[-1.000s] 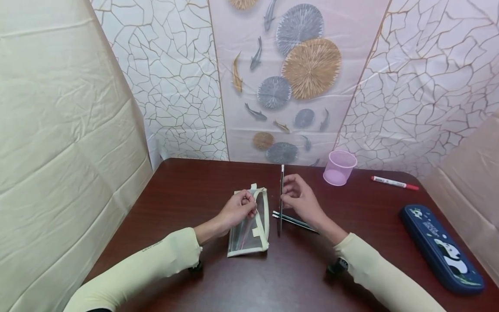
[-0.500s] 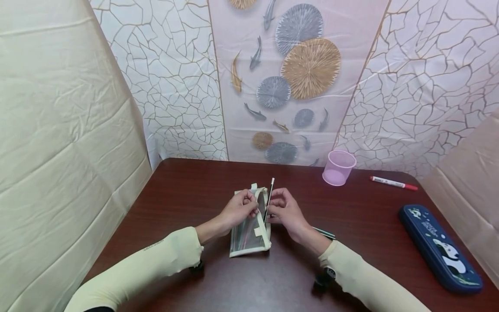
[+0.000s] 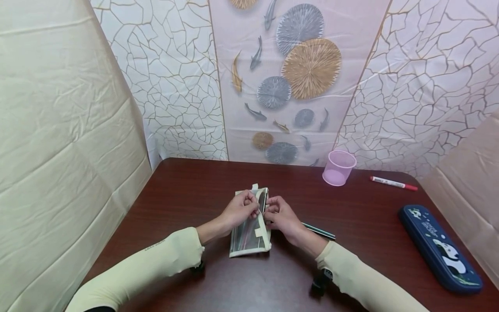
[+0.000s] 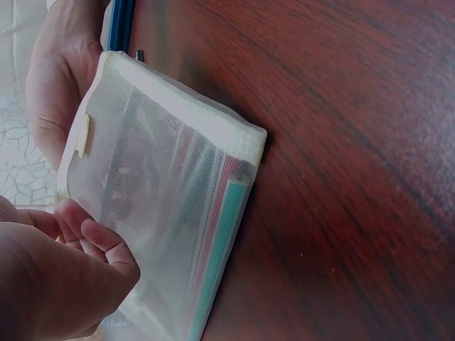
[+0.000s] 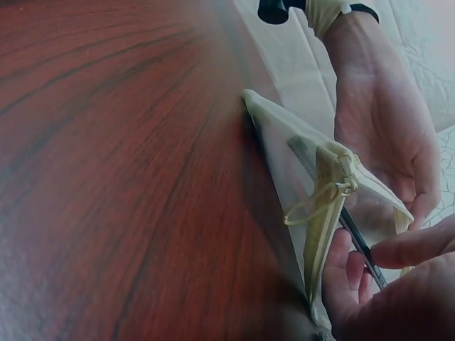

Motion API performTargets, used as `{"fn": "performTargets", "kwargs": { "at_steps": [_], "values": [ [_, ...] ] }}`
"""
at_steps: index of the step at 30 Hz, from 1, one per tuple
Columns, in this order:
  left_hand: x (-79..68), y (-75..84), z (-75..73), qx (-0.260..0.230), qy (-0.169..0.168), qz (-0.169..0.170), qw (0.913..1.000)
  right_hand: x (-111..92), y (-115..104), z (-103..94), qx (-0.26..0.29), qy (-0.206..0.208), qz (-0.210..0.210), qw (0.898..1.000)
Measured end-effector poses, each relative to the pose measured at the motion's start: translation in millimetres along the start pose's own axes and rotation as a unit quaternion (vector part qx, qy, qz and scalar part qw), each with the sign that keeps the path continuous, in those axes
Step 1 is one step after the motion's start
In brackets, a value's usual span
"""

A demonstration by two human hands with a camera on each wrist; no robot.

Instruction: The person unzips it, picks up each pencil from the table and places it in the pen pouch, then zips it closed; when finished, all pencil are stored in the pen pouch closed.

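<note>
A cream mesh pencil pouch (image 3: 243,238) lies on the table with its zipped side spread apart. My left hand (image 3: 239,207) pinches the opening's edge between thumb and fingers. At the opposite edge, my right hand (image 3: 284,220) holds a dark pencil (image 5: 362,247) by thumb and fingertips. In the right wrist view the pencil slants through the opening, its far part inside the mesh. The zipper (image 5: 323,227) hangs beside those fingers. Through the mesh in the left wrist view show a teal strip (image 4: 222,238) and reddish lines.
Dark green pencils (image 3: 321,232) lie on the table behind my right wrist. Farther back stand a pink cup (image 3: 337,171) and, to its right, a red and white marker (image 3: 391,182). A navy panda pencil case (image 3: 436,247) lies at the right edge.
My right hand has carried the pencil left from an upright hold beside the pouch and lowered it into the opening. My left hand has stayed at the pouch's edge.
</note>
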State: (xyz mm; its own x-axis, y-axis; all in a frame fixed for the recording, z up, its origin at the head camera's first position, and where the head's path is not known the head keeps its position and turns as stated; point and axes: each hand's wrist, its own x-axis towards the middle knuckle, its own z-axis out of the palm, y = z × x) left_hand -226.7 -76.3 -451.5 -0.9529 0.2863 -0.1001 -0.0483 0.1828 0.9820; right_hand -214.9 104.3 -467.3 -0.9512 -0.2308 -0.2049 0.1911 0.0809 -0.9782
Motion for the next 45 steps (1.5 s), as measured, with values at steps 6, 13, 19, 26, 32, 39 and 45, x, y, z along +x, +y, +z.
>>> {"fn": "performTargets", "kwargs": {
  "at_steps": [6, 13, 19, 26, 32, 39, 45],
  "values": [
    [2.2, -1.9, 1.1, 0.001, -0.008, -0.002, 1.0, 2, 0, -0.1, -0.018, -0.008, 0.004, 1.0],
    [-0.1, -1.2, 4.4, -0.008, -0.007, 0.002, 0.9999, 5, 0, -0.4, -0.042, -0.032, 0.005, 0.999],
    [-1.5, 1.2, 4.1, -0.012, -0.011, 0.009, 0.9998, 8, -1, -2.6, -0.1, -0.016, -0.03, 0.994],
    [-1.8, -1.6, -1.9, -0.008, 0.007, 0.006, 0.9999, 2, -5, -16.3, -0.093, 0.002, -0.055, 0.994],
    [-2.8, -3.2, -4.4, -0.003, 0.01, 0.013, 0.9999, -4, -7, -37.2, -0.092, 0.008, -0.069, 0.993],
    [-5.6, -1.7, -6.9, -0.007, 0.015, 0.013, 0.9998, -12, -13, -67.9, -0.129, 0.03, -0.087, 0.987],
    [-4.9, -2.1, -11.9, -0.011, 0.019, 0.012, 0.9997, -19, -12, -93.3, -0.159, 0.053, -0.085, 0.982]
  ]
}}
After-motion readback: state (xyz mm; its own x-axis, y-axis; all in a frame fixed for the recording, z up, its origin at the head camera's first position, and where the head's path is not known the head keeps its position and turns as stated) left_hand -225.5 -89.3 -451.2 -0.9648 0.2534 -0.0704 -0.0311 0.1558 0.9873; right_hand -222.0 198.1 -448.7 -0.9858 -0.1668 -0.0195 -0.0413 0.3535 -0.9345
